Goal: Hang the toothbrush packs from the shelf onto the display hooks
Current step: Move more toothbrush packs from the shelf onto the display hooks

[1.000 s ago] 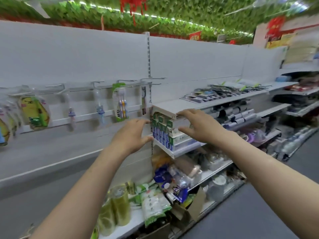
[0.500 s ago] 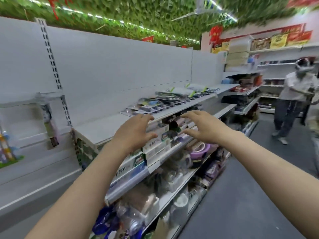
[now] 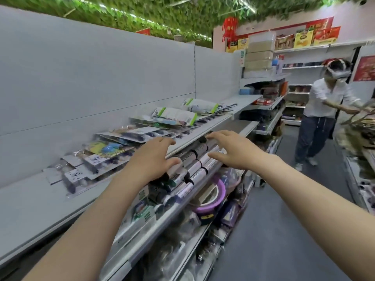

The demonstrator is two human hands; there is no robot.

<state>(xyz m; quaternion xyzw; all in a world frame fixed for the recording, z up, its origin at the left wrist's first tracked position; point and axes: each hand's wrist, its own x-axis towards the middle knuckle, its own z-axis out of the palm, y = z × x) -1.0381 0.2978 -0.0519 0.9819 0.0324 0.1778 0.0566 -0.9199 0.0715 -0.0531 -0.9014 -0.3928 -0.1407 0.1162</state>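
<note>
Flat carded toothbrush packs (image 3: 125, 147) lie overlapping in a row along the grey metal top shelf (image 3: 30, 203) against the white back panel. The left hand (image 3: 150, 161), fingers spread and holding nothing, hovers at the shelf's front edge. The right hand (image 3: 233, 151), likewise spread and unladen, hovers above boxed tubes (image 3: 194, 167) on the shelf below.

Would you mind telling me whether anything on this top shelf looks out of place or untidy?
Yes. The toothbrush packs lie flat in a loose, overlapping sprawl along the top shelf, many skewed at different angles rather than hanging. Both the left hand and right hand are empty.
</note>
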